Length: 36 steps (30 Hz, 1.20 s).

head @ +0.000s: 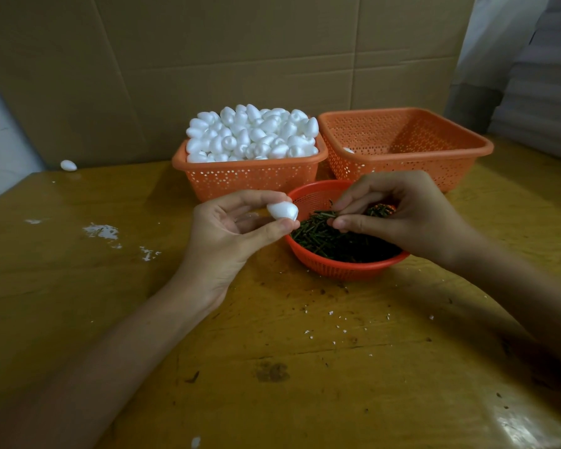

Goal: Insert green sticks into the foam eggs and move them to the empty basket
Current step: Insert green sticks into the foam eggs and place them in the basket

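1. Left hand (227, 228): palm turned up, positioned at 9 o'clock of the round red basket (347, 265). I read its fingers (256, 197) as curled, with thumb and forefinger pinching one foam egg (283, 211). The egg is clear of the surface (272, 367) and its end points toward 3 o'clock, just beside the red basket's rim.

2. Right hand (412, 215): held over the red basket, entering from 4 o'clock. Its fingers (353, 197) are bent, and thumb and forefinger pinch a green stick (325, 214) at the top of the heap. The stick lies roughly level, with its free end toward 9 o'clock, near the egg but not touching it.

3. The red basket holds a dense heap of green sticks (331, 244).

4. At 11 o'clock of the red basket stands a square orange basket (250, 183), heaped above its rim with foam eggs (250, 134).

5. At 1 o'clock stands a second orange basket (434, 176), just beside the first. I see one white egg (348, 150) inside it, against the wall at 9 o'clock. I cannot tell whether that egg carries a stick.

6. A stray egg (68, 165) lies at the far edge of the surface, at 10 o'clock, well apart from the baskets.

7. White crumbs (101, 231) and dark specks are scattered over the surface. Cardboard sheets (240, 59) stand behind the baskets at 12 o'clock.
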### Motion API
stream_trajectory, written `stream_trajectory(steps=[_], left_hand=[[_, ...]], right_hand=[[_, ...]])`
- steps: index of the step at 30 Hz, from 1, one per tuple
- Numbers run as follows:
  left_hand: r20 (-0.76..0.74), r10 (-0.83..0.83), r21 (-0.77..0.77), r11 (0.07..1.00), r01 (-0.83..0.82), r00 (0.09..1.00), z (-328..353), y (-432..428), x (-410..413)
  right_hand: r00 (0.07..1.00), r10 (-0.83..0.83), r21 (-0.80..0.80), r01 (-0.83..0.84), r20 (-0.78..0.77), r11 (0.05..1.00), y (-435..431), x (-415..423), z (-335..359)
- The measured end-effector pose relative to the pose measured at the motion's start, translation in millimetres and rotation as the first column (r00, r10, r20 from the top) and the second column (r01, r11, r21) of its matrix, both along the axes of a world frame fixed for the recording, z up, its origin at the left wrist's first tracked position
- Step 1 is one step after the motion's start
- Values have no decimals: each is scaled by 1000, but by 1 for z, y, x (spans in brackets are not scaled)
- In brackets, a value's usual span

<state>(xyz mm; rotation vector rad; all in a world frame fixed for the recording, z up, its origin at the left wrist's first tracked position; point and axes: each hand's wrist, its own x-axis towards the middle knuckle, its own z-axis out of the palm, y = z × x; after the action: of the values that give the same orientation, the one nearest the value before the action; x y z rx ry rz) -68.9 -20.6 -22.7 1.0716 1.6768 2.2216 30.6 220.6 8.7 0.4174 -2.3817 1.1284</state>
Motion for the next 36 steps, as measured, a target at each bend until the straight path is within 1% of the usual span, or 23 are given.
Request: stream_trajectory(steps=[4,8,11,19,30,36], left_hand=[[27,-26,16,1000,26,999,2,0,1],[147,-131,91,989,119,980,3,-2,-2],[185,-183,126,979,161,966,3,-3,-5],[120,-145,66,988,138,982,2,-4,-5],[129,-155,78,986,145,979,0,-3,-5],[86,-145,70,988,139,986,2,-3,-4]], right_hand=[[1000,2,15,-1,-21,1000,-1,0,0],[999,4,40,-2,-38,999,-1,-1,0],[999,6,63,-3,-44,998,1,-3,-2],[999,-8,87,11,-38,996,3,-5,-5],[999,-5,78,8,-35,997,3,-5,-6],[999,-14,77,17,-36,997,3,-4,-5]])
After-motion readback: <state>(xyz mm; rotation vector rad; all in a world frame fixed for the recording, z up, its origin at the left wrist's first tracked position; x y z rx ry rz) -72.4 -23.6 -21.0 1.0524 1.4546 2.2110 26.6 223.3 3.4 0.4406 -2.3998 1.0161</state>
